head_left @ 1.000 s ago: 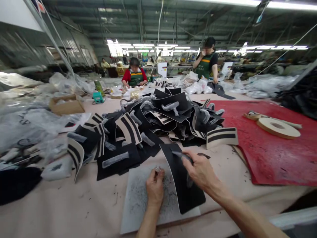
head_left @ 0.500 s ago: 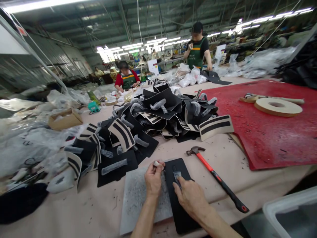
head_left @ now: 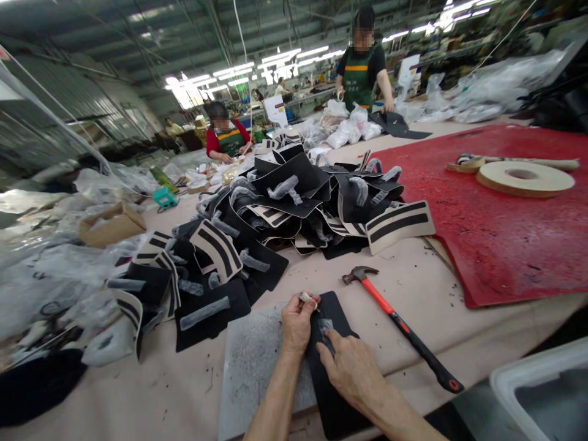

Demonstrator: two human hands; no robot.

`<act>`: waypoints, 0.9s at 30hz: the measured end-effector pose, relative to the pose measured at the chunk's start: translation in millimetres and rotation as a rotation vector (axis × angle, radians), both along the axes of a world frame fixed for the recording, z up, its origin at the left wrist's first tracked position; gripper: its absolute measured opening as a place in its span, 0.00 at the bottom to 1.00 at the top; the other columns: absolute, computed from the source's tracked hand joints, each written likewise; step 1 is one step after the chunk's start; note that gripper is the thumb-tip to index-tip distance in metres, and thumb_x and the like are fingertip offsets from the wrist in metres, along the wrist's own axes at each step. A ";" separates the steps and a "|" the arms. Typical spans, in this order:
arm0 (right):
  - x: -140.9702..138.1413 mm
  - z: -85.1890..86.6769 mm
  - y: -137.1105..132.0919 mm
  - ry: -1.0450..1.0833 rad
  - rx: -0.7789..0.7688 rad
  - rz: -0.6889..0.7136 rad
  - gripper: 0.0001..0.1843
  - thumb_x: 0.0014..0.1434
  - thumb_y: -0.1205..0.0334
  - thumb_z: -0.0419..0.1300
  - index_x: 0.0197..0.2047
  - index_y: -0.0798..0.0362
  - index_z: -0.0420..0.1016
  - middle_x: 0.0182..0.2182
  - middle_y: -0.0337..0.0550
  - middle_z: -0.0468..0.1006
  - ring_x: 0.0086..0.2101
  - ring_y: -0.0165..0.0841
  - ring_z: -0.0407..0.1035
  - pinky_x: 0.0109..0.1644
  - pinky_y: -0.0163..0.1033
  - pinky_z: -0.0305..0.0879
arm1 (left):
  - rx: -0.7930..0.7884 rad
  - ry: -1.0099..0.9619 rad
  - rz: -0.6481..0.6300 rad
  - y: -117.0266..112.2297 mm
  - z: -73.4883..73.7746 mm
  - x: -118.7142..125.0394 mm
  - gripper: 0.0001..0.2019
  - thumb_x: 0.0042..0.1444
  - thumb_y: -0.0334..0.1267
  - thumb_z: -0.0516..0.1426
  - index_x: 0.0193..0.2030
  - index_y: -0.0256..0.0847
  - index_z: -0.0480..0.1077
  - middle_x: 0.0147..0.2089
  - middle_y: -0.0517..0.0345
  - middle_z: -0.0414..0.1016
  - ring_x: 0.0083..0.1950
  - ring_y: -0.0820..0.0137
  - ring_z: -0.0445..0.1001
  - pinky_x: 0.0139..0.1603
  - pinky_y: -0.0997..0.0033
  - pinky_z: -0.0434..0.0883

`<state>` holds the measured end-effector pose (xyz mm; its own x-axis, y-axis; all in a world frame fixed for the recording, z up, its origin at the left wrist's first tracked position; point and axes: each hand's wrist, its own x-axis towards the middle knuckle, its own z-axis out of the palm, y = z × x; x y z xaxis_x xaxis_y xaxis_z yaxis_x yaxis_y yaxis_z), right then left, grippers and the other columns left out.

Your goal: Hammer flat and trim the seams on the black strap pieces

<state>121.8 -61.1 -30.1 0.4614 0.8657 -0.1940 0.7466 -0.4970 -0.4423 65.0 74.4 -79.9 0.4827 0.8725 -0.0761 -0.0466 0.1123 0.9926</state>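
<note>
Just beyond the near edge of the table, my left hand (head_left: pixel 296 323) is closed, thumb and fingers pinching a small whitish piece (head_left: pixel 307 297) whose kind I cannot make out. It is above the upper left edge of a flat black panel (head_left: pixel 337 411). My right hand (head_left: pixel 353 366) rests over that panel, index finger and thumb closed on a strip wrapped in clear plastic (head_left: pixel 326 325). Its other fingers are curled and partly hidden. Part of the panel overlaps a speckled grey slab (head_left: pixel 250 367). To the right lies a claw hammer (head_left: pixel 399 321) with a red and black handle.
A heap of black panels (head_left: pixel 294 180) with plastic-wrapped strips fills the middle. On the red mat (head_left: pixel 500 245) sits a roll of tape (head_left: pixel 551 179). Plastic bags (head_left: pixel 46 269) crowd the left, a translucent bin (head_left: pixel 542 373) the lower right. Two co-workers (head_left: pixel 365 73) are across the table.
My left hand, still pinching the whitish piece, has shifted slightly right and up, closer over the black panel. My right hand stays at the wrapped strip. The camera view has turned a little.
</note>
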 end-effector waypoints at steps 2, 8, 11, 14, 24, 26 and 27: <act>0.5 0.3 0.2 0.002 0.002 0.008 0.20 0.67 0.54 0.48 0.50 0.55 0.75 0.34 0.55 0.82 0.35 0.47 0.77 0.36 0.42 0.66 | 0.017 0.017 0.000 -1.0 1.7 0.5 0.13 0.52 0.45 0.63 0.38 0.37 0.73 0.37 0.51 0.82 0.41 0.64 0.81 0.45 0.66 0.75; 0.2 1.8 -2.3 0.078 0.034 0.007 0.22 0.67 0.49 0.49 0.52 0.55 0.74 0.35 0.54 0.82 0.37 0.46 0.77 0.38 0.43 0.65 | 0.133 0.080 -0.018 -3.5 3.6 3.0 0.11 0.55 0.44 0.61 0.38 0.38 0.74 0.36 0.53 0.82 0.40 0.65 0.80 0.45 0.68 0.74; 18.3 4.6 -10.2 0.145 0.143 0.012 0.24 0.68 0.46 0.47 0.53 0.52 0.73 0.40 0.50 0.81 0.40 0.41 0.76 0.42 0.41 0.65 | 0.270 0.153 -0.037 -4.5 1.8 2.5 0.09 0.57 0.42 0.60 0.38 0.38 0.75 0.36 0.54 0.82 0.39 0.65 0.79 0.43 0.69 0.73; 57.7 1.4 -26.2 -0.063 0.214 -0.126 0.22 0.69 0.51 0.45 0.54 0.55 0.71 0.46 0.54 0.76 0.44 0.42 0.72 0.47 0.43 0.63 | 0.373 0.202 -0.039 -6.4 1.0 1.2 0.08 0.57 0.40 0.59 0.39 0.40 0.77 0.37 0.54 0.82 0.39 0.65 0.79 0.43 0.69 0.73; 124.1 -31.0 -55.4 0.362 0.045 -0.388 0.03 0.55 0.63 0.54 0.31 0.51 0.62 0.26 0.40 0.66 0.26 0.32 0.62 0.31 0.37 0.58 | 0.444 0.201 -0.083 -11.5 3.6 -1.7 0.06 0.56 0.35 0.58 0.39 0.40 0.77 0.38 0.56 0.82 0.39 0.66 0.79 0.44 0.69 0.73; 116.1 -15.6 -47.6 0.476 0.033 -0.350 0.06 0.57 0.59 0.51 0.30 0.50 0.60 0.23 0.36 0.64 0.21 0.29 0.58 0.26 0.35 0.56 | 0.477 0.199 -0.084 -12.6 2.8 -2.0 0.06 0.56 0.34 0.58 0.38 0.41 0.77 0.37 0.56 0.82 0.39 0.66 0.79 0.44 0.70 0.72; 111.2 -4.9 -44.4 0.527 0.033 -0.340 0.08 0.59 0.56 0.48 0.31 0.50 0.60 0.22 0.35 0.63 0.19 0.28 0.56 0.23 0.35 0.55 | 0.489 0.201 -0.080 -13.1 2.5 -2.1 0.06 0.56 0.34 0.58 0.38 0.41 0.77 0.37 0.57 0.81 0.38 0.67 0.78 0.43 0.70 0.72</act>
<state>233.0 -105.5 -35.0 0.5621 0.6967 -0.4458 0.2265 -0.6481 -0.7271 62.8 61.3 -77.4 0.5673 0.7900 0.2324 0.1397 -0.3705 0.9183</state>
